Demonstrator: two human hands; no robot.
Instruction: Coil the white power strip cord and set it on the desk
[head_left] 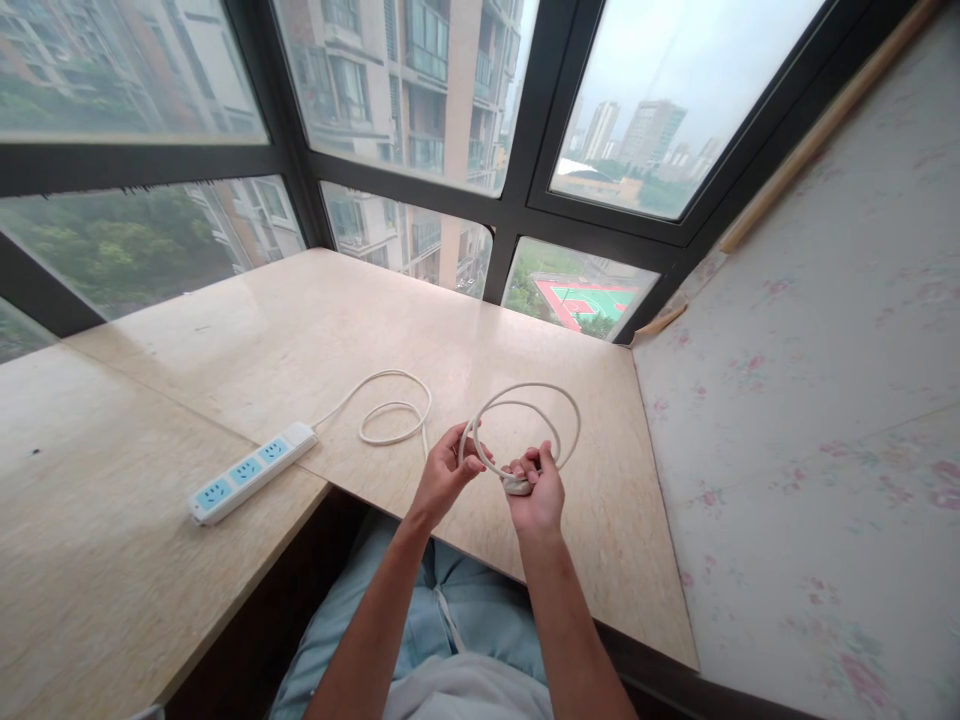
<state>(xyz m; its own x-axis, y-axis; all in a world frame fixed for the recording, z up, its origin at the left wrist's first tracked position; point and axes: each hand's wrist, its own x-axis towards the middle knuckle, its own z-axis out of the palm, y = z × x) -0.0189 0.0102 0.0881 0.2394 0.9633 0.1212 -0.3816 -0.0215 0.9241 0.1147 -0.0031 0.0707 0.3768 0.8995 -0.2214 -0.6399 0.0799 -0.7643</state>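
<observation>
A white power strip point(251, 476) with blue socket faces lies on the ledge at left. Its white power cord point(396, 372) leaves the strip's right end, loops once on the surface and runs to my hands. Between my hands the cord forms a loose coil of a couple of turns. My left hand point(447, 474) is curled round the coil's left side, thumb and fingers pinching the cord. In my closed right hand point(541, 492), the plug end point(516, 486) and the near side of the coil are held; the plug's prongs are hidden.
The beige stone-look ledge point(270, 320) has a corner cut-out with a front edge close to my legs. Dark-framed windows point(517, 215) rise behind it. A flower-patterned wall point(810, 420) borders the right side.
</observation>
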